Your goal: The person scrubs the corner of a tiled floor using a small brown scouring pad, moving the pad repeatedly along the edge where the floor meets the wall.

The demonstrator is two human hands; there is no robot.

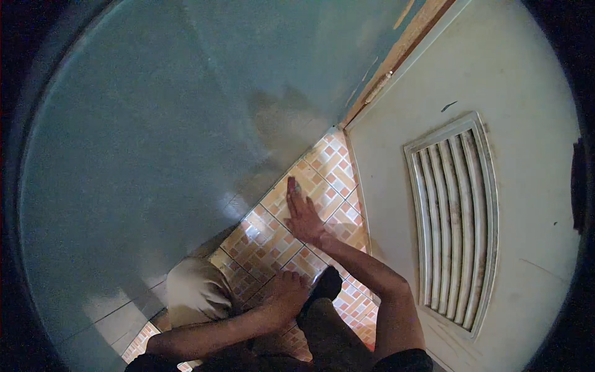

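Note:
My right hand (302, 217) reaches out low over the patterned floor tiles (273, 232), near the foot of the blue-green wall. Its fingers are stretched forward and the thumb stands apart. Beside the fingertips shows a small greyish patch (297, 186); I cannot tell whether it is a thing under them or a mark on the floor. Nearer to me, my left hand (288, 294) is closed, between my knee in beige cloth (197, 288) and my dark-covered foot (328, 282). What its curled fingers hold, if anything, is hidden.
A blue-green wall (155, 142) fills the left side, with grey tiles (118, 319) along its lower part. On the right stands a pale door-like panel (390, 167) with a slatted vent (452, 226). A worn wooden strip (406, 53) runs between them, and the floor narrows into that corner.

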